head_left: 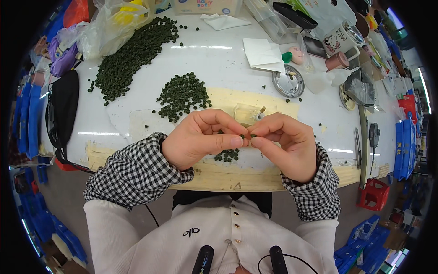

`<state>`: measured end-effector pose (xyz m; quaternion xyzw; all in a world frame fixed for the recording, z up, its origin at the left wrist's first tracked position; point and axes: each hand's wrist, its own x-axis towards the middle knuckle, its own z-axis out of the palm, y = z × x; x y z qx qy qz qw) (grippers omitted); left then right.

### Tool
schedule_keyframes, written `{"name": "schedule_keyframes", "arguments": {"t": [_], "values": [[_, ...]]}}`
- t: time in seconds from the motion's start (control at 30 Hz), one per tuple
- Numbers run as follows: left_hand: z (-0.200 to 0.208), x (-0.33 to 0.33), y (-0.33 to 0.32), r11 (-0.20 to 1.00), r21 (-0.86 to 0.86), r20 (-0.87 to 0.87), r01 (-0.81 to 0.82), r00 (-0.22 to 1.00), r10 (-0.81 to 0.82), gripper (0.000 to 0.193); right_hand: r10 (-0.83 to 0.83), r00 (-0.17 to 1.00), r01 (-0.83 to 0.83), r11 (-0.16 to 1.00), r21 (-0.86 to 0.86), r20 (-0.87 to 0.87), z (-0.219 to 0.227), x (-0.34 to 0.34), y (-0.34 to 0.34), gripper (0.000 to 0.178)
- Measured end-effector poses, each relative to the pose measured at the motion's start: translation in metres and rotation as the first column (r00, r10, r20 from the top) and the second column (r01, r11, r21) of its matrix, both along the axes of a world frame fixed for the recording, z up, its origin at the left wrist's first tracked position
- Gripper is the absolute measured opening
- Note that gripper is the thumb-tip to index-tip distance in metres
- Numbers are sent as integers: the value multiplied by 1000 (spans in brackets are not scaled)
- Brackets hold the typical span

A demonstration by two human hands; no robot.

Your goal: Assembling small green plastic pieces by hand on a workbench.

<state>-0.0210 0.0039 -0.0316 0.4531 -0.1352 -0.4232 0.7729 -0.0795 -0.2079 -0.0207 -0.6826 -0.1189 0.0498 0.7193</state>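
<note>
Left grip: the left hand (198, 139) is closed, thumb and forefinger pinched on one end of a small dark green pellet-like piece (247, 136).
Right grip: the right hand (285, 141) is closed too, its fingertips pinched on the other end of the same piece, so the two grips meet tip to tip above the near edge of the desk.
Piece held: it sits right between the two pinches, mostly hidden by the fingertips; only a short dark stretch shows.
Long axis: as far as the visible part tells, it runs left to right, from one grip to the other; which end is which cannot be told.
Nearer hand: neither, both touch it equally.
Just below the grips: a small loose cluster of dark green pellets (226, 155) lies on the pale wooden strip at the desk's front edge.
Beyond the left grip: a medium heap of green pellets (182, 95), and further off and to the left a long large heap (132, 57) reaching to a clear plastic bag (107, 27).
Beyond the right grip: a small translucent pouch (246, 113) just behind the fingers, then a round metal lid (288, 82) and folded white paper (262, 52).
Far right of the grips: a white printed mug (340, 39).
Surface: white desk (219, 59), glossy.
</note>
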Motion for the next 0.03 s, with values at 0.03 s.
{"name": "schedule_keyframes", "arguments": {"t": [0.03], "values": [[-1, 0, -1, 1000, -1, -1, 0, 1000, 0, 14, 8, 1000, -8, 1000, -6, -1, 1, 0, -1, 15]]}}
